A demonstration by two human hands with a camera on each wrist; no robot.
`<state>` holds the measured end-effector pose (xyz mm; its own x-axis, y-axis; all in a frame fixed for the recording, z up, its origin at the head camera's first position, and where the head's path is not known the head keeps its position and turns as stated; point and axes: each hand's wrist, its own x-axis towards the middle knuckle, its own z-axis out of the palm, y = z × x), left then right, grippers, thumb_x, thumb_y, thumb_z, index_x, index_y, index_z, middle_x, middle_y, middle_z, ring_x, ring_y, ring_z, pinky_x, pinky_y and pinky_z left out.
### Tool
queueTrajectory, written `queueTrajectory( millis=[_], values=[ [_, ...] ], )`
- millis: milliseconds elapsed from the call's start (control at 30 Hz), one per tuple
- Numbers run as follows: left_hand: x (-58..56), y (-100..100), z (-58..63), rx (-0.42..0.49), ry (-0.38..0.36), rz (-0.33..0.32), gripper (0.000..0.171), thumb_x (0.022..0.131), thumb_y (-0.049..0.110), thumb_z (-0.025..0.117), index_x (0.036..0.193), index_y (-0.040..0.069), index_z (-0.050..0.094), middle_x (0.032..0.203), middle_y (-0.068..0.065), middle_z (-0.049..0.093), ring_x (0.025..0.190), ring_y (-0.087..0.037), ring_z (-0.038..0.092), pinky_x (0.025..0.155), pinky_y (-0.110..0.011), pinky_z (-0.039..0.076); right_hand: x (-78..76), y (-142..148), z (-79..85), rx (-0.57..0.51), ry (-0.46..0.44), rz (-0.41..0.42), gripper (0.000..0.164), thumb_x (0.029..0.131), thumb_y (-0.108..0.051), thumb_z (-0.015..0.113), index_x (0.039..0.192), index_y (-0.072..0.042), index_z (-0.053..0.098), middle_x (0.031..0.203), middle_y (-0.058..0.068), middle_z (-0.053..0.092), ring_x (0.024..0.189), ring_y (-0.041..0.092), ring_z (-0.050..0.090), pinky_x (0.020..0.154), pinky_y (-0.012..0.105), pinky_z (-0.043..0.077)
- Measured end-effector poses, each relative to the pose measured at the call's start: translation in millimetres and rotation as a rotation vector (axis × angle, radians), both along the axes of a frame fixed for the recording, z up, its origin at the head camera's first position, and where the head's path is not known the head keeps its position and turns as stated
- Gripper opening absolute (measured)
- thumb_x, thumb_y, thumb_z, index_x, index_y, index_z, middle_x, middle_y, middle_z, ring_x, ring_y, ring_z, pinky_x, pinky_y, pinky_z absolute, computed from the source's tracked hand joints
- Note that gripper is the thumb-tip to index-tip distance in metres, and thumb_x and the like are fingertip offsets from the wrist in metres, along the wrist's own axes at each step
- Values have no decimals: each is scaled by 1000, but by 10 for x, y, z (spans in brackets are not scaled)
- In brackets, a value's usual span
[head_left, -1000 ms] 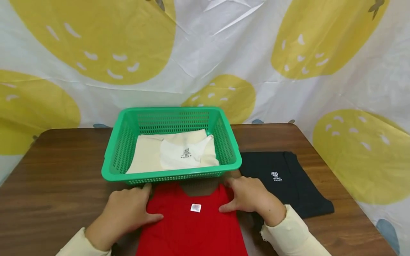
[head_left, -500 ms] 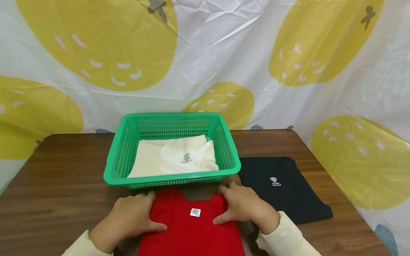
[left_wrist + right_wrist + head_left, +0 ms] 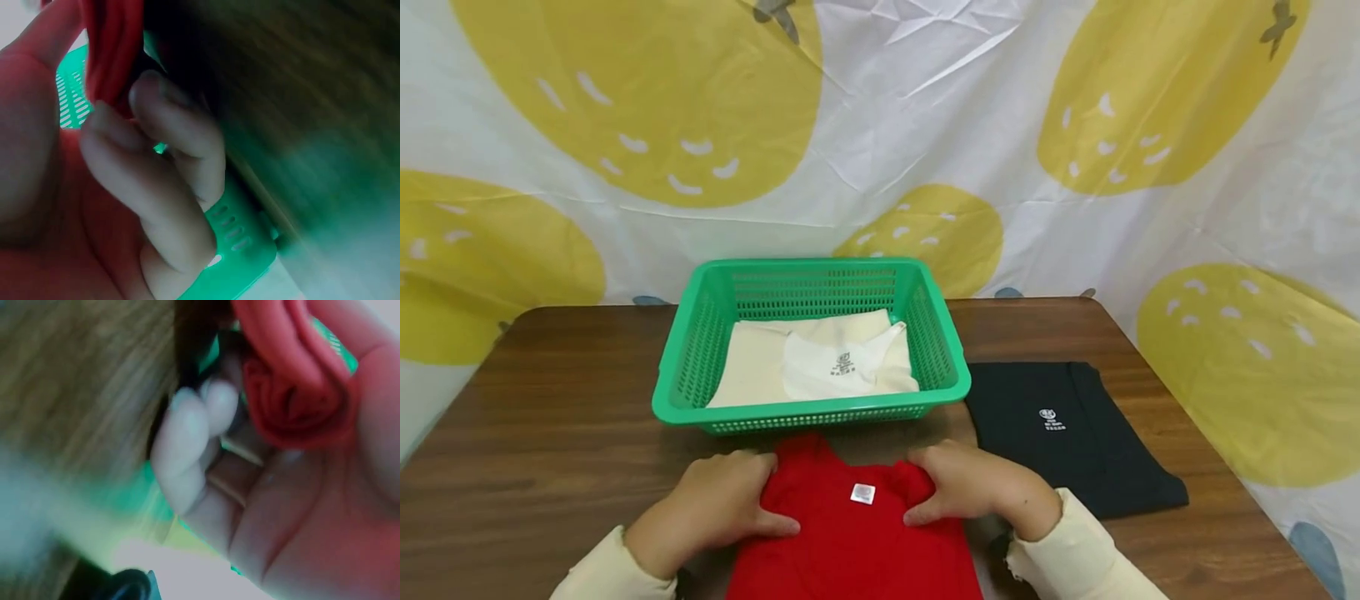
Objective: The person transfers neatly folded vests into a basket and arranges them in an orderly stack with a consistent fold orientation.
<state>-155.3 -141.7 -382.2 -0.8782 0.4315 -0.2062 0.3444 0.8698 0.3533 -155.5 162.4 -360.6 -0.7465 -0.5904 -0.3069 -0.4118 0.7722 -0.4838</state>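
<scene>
My fingers (image 3: 172,206) are clamped on the red top (image 3: 857,558). The left hand (image 3: 718,504) pinches one upper side, the cloth bunched between thumb and fingertips; the right hand (image 3: 973,483) grips the other, where the cloth makes a thick fold against my palm. Both thumbs press on its face, pointing towards each other, with a white label (image 3: 862,493) between them, below the scooped neck edge. The top is right in front of me, its lower part running out of view.

Just beyond it stands the green basket (image 3: 812,412), its near rim leaving little room ahead of my hands; whether rim and red cloth touch, I cannot tell. Inside, below the rim, lie a cream cloth (image 3: 752,358) and a white cloth (image 3: 816,371). Near my right wrist lies the folded black top (image 3: 1075,454), short of the surface's slanting right edge. The brown surface (image 3: 550,417) stretches wide to my left. A fruit-patterned curtain (image 3: 880,142) hangs behind its far edge.
</scene>
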Motion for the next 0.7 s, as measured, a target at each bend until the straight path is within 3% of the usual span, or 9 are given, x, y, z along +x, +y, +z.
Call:
queueTrajectory(
  millis=[233,333,467,600,700],
  values=[
    [25,37,9,41,33,-45,67,67,48,88,115,6,69,105,-7,71,97,-27,65,81,-57,53,24,-9,39,-21,-105,49,34,77,-25,85,102,-15,65,81,-16,64,69,-2,59,66,19,50],
    [46,49,12,74,7,-49,68,68,44,89,119,5,68,109,-9,71,98,-29,66,82,-58,52,43,-22,28,-31,-124,63,30,77,-22,84,99,-15,66,79,-16,64,67,-1,60,64,19,51],
    [58,56,21,117,-21,-50,57,69,38,89,112,8,70,100,-5,71,89,-23,65,78,-53,54,44,-30,43,-39,-144,88,26,77,-19,83,96,-17,65,79,-16,65,66,0,60,64,19,51],
    [58,51,37,164,-68,-63,56,71,36,89,115,7,69,102,-5,71,90,-21,64,82,-49,55,41,-20,87,-3,-159,95,30,77,-18,82,100,-18,63,83,-16,64,70,0,60,67,19,51],
    [51,39,44,224,-132,-123,55,74,34,86,117,6,68,101,-2,70,89,-18,63,81,-44,56,50,-8,102,19,-182,103,29,78,-17,81,102,-18,64,82,-17,64,70,0,59,68,20,50]
  ],
)
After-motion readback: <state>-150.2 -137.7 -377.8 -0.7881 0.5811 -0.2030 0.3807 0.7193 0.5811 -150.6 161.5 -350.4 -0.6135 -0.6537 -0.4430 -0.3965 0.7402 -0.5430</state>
